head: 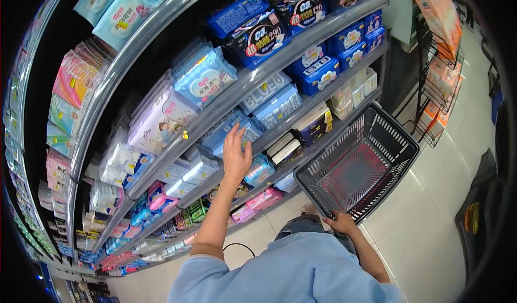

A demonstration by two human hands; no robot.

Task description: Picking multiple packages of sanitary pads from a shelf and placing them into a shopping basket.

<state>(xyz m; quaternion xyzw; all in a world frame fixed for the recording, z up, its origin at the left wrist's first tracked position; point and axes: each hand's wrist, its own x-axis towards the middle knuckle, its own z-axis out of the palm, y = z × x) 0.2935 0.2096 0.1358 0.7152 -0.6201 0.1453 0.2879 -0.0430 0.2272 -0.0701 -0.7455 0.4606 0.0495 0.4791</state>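
Note:
My left hand (pixel 237 154) reaches to the shelves with its fingers apart, in front of a blue package of sanitary pads (pixel 220 131). Whether the fingertips touch the package I cannot tell. Light-blue packs (pixel 278 107) lie just beyond the hand, and a turquoise pack (pixel 259 170) sits on the shelf below it. Low at my right side, my right hand (pixel 341 223) grips the near rim of a dark grey plastic shopping basket (pixel 355 170). The basket's slotted walls and bottom are visible, with nothing lying in it.
Curved shelf edges (pixel 258 73) run diagonally past me, loaded with packaged pads. Beyond the basket stands a black wire rack (pixel 434 97) with orange packages (pixel 438 16). A dark object (pixel 474 218) stands at the right over the pale tiled floor (pixel 428 222).

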